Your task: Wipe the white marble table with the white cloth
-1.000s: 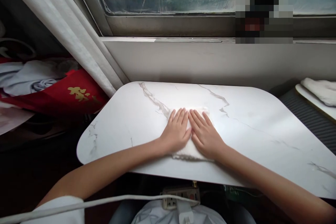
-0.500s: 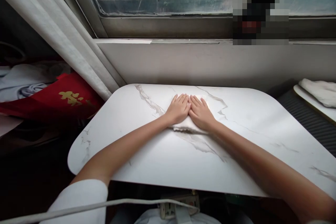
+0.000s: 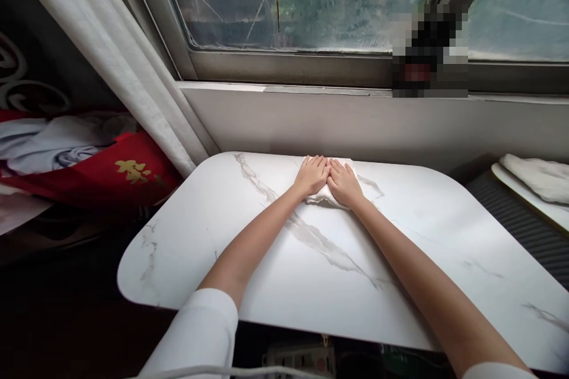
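The left hand [image 3: 312, 176] lies palm down with its fingers stretched out, spread flat rather than gripping, and the right hand [image 3: 345, 183] lies just beside it in the same way; whether their thumbs touch is hard to tell. Both rest on a white cloth [image 3: 328, 198], which is under the palms near the far edge of the marbled worktop [image 3: 178, 231], its near edge rumpled. Because the cloth is only pressed, not pinched, uneven pressure could let it skew or slip out from under one palm, and a forward push could bunch it further or carry it past the edge, with the fingertips meeting the pale wall [image 3: 355, 124] beyond. Closer to the body, a pale cable [image 3: 240, 371] crosses by the left sleeve [image 3: 200, 325] and might snag if that arm draws back. Farther out are a curtain [image 3: 106, 41], a red bag [image 3: 93, 180] and a window [image 3: 329, 6].
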`<state>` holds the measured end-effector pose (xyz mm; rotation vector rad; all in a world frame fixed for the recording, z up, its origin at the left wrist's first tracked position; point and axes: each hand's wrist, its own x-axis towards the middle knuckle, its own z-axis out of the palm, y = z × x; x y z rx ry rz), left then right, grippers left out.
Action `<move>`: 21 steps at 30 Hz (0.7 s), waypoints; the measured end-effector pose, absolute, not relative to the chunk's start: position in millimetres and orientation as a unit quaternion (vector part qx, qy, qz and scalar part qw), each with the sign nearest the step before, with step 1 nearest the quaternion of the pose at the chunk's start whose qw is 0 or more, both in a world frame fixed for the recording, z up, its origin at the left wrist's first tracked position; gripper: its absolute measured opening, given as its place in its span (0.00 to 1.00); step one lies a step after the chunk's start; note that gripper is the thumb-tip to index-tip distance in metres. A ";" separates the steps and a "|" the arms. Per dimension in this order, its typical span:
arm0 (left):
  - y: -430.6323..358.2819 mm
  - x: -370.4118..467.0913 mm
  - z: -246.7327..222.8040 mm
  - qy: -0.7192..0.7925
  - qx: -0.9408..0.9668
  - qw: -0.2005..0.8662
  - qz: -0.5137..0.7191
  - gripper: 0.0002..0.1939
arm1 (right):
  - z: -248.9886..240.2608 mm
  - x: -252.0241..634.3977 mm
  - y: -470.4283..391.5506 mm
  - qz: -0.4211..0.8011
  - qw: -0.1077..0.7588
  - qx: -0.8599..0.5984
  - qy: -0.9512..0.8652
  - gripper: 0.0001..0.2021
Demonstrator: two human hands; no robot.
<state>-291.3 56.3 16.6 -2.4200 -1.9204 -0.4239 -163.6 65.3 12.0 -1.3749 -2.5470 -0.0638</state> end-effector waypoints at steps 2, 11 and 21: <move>36.5 -284.9 16.0 -0.616 -0.775 0.007 -0.138 0.26 | 12.5 -154.8 46.7 -0.031 0.110 -0.456 -0.883 0.27; -115.4 -218.9 20.0 -0.560 -0.817 -0.048 -0.130 0.30 | 10.0 -68.5 -106.4 -0.047 0.126 -0.372 -0.918 0.30; -22.2 -200.1 16.2 -0.506 -0.847 -0.073 -0.144 0.29 | 9.9 -51.7 -30.1 0.040 0.074 -0.521 -0.849 0.27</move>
